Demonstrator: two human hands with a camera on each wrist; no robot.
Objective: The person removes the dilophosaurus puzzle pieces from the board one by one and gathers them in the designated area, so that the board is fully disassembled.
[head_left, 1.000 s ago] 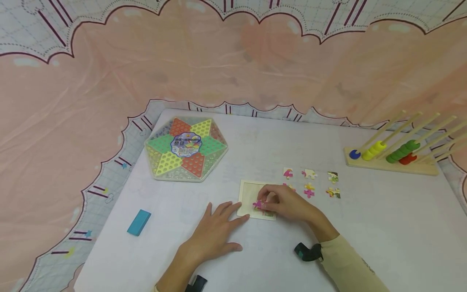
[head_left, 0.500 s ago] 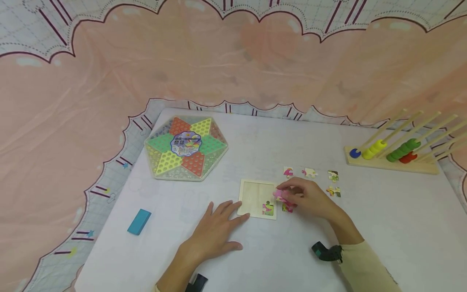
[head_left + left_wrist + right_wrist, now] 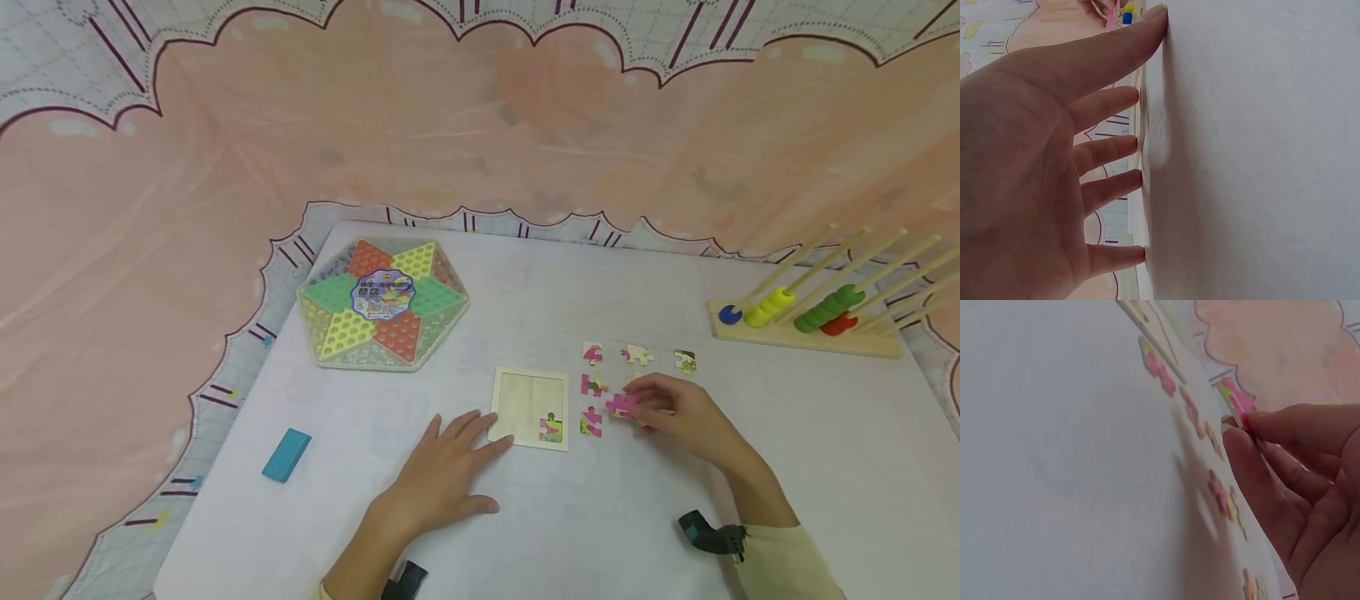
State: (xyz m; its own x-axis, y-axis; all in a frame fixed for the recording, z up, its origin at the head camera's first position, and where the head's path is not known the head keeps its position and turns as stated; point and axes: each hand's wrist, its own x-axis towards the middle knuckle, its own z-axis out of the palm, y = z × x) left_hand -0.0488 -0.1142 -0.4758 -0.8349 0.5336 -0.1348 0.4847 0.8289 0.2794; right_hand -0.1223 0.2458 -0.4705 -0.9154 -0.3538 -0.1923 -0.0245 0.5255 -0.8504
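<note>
A pink jigsaw piece [image 3: 621, 406] is pinched between the thumb and fingers of my right hand [image 3: 682, 421], raised over the loose pieces. In the right wrist view this held piece [image 3: 1239, 399] stands tilted above the table. My left hand [image 3: 442, 475] lies with fingers spread, fingertips at the left edge of a square wooden puzzle tray [image 3: 513, 408]. One piece [image 3: 551, 429] sits in the tray's lower right corner. To the right, loose jigsaw pieces [image 3: 591, 422] lie in rough rows; my right hand partly covers some. The left wrist view shows straight, spread fingers [image 3: 1110, 153].
A hexagonal Chinese checkers box [image 3: 382, 333] lies at the back left. Near the left edge is a blue block [image 3: 286, 455]. A wooden peg stand [image 3: 802, 333] with coloured beads occupies the back right. A patterned curtain [image 3: 480, 125] hangs behind the white table [image 3: 540, 292].
My right hand has moved right from over the tray, carrying the pink jigsaw piece past the nearest column of loose pieces. My left hand has stayed at the tray.
</note>
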